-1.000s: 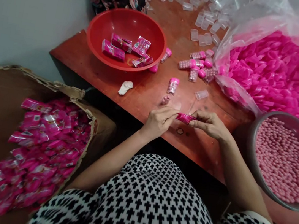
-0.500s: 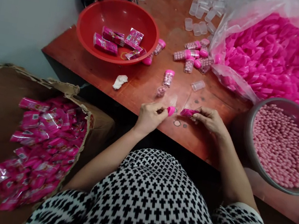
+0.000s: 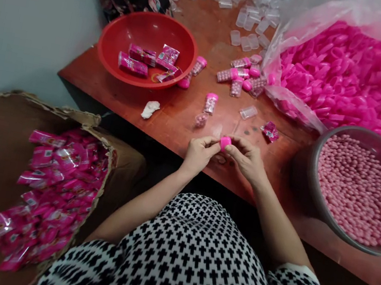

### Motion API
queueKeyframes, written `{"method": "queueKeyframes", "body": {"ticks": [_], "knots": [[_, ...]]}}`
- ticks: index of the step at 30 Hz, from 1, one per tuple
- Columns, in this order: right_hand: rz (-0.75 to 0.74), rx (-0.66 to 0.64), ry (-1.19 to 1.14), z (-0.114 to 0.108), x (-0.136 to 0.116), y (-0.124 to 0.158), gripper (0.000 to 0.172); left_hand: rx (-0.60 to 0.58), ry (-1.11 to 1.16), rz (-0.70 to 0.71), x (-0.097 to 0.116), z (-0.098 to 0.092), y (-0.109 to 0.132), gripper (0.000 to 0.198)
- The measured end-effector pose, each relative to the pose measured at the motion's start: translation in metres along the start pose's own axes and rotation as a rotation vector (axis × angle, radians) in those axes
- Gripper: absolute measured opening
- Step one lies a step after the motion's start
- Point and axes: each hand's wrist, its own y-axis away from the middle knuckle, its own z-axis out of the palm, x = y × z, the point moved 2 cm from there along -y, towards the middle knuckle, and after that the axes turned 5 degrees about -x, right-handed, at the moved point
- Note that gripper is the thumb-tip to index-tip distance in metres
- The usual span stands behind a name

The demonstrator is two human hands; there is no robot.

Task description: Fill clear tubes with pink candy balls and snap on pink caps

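Note:
My left hand (image 3: 200, 155) and my right hand (image 3: 246, 160) meet over the reddish wooden table (image 3: 177, 133), with their fingertips closed around a small pink cap (image 3: 224, 143). The fingers hide whatever lies under the cap. Just ahead of my hands stand a small clear vial with pink candies (image 3: 201, 120) and a pink-capped bottle of candies (image 3: 210, 103). An empty clear vial (image 3: 248, 112) lies farther right. A pink wrapped packet (image 3: 269, 131) rests on the table to the right of my right hand.
A red bowl (image 3: 152, 22) holds wrapped packets, and a grey bowl (image 3: 371, 140) is full of pink candies. A plastic bag (image 3: 345, 76) holds pink caps. Clear vials (image 3: 241, 23) are scattered at the back. A cardboard box (image 3: 34, 107) of pink packets sits at lower left.
My right hand has let go of the pink packet, which now lies on the table to the right. My hands have come together around the pink cap.

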Motion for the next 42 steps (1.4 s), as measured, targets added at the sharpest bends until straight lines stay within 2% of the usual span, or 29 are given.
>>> {"method": "queueKeyframes", "body": {"ticks": [2,4,6,8,10,13,15,18,21,24,34,38,42], "knots": [[0.026,0.004,-0.070,0.005,0.005,-0.007,0.034,0.067,-0.182,0.075,0.002,-0.012,0.004,0.031],[0.012,0.019,-0.083,0.004,0.006,-0.016,0.034,0.220,-0.435,0.212,0.005,-0.030,0.004,0.030],[-0.040,0.034,-0.001,0.000,0.004,-0.028,0.035,0.360,-0.662,0.345,0.007,-0.049,-0.001,0.038],[-0.129,0.041,0.174,-0.004,-0.003,-0.042,0.035,0.396,-0.815,0.413,0.005,-0.062,-0.014,0.054],[-0.232,0.033,0.371,-0.006,-0.012,-0.057,0.034,0.337,-0.909,0.436,0.002,-0.067,-0.031,0.057],[-0.368,-0.014,0.588,-0.005,-0.022,-0.076,0.033,0.206,-0.937,0.443,0.001,-0.066,-0.049,0.028],[-0.437,-0.065,0.675,-0.002,-0.025,-0.085,0.032,0.142,-0.897,0.432,0.004,-0.064,-0.053,0.015],[-0.487,-0.165,0.766,0.002,-0.025,-0.092,0.030,0.055,-0.804,0.433,0.007,-0.065,-0.049,0.014],[-0.489,-0.274,0.842,0.006,-0.022,-0.093,0.029,-0.020,-0.771,0.471,0.008,-0.066,-0.044,0.011],[-0.467,-0.329,0.908,0.007,-0.019,-0.092,0.029,-0.051,-0.764,0.508,0.006,-0.067,-0.044,0.008],[-0.264,-0.328,1.186,0.015,-0.017,-0.077,0.026,-0.012,-0.707,0.548,-0.002,-0.069,-0.045,0.017],[-0.274,-0.303,1.221,0.017,-0.018,-0.074,0.023,-0.033,-0.744,0.522,-0.001,-0.069,-0.044,0.019],[-0.284,-0.366,1.215,0.014,-0.021,-0.079,0.024,-0.058,-0.768,0.480,0.000,-0.069,-0.045,0.018]]}}
